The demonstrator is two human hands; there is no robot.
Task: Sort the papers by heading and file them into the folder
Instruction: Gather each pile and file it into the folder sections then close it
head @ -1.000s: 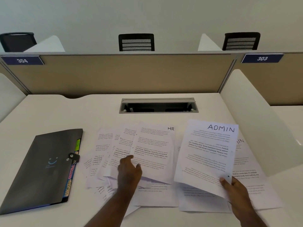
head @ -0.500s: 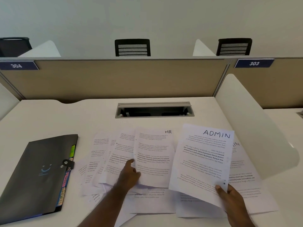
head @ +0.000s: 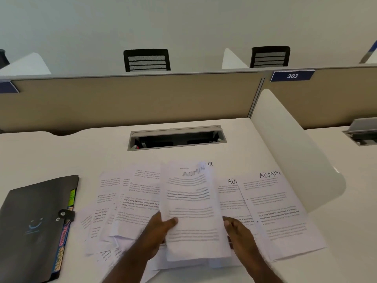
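White bench (head: 61, 152) carries scattered papers (head: 130, 201) and a closed folder (head: 30, 225); beige partition (head: 122, 99) behind. Both hands' fingers (head: 170, 221) pinch an ADMIN sheet (head: 191, 201).

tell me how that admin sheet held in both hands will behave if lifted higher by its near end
Probably floppy: the ADMIN sheet is one thin page, gripped only at its near end by the left hand and right hand, so the far end would likely droop. It looks light, and may slide easily over the loose papers beneath.
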